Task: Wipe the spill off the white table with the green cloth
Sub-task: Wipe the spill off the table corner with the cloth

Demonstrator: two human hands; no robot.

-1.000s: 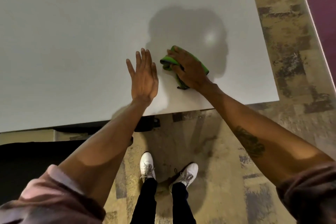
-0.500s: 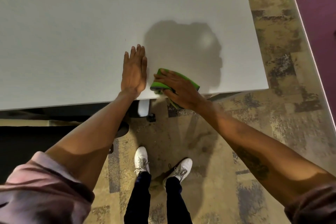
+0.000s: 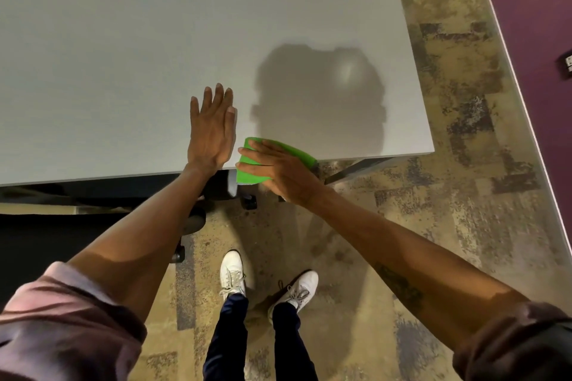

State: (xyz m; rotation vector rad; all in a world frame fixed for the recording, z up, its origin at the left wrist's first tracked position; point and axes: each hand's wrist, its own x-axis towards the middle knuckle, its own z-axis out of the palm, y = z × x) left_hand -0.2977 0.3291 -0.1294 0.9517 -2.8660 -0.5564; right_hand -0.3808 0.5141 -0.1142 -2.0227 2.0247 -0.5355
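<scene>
The white table point(image 3: 123, 56) fills the upper left of the view. My left hand point(image 3: 212, 130) lies flat on it near the front edge, fingers together, holding nothing. Right beside it, my right hand point(image 3: 280, 172) presses on the folded green cloth point(image 3: 250, 175) at the table's front edge. Part of the cloth hangs past the edge, over the floor. No spill is visible on the tabletop; only my shadow falls on it.
A patterned carpet point(image 3: 464, 195) surrounds the table. A purple wall point(image 3: 532, 9) runs along the right. Under the table edge sit a dark chair base and a castor point(image 3: 195, 219). My white shoes point(image 3: 233, 275) stand below the hands.
My right hand has dragged the green cloth toward me, from further in on the tabletop to its front edge, where it now overhangs. My left hand stayed flat on the table.
</scene>
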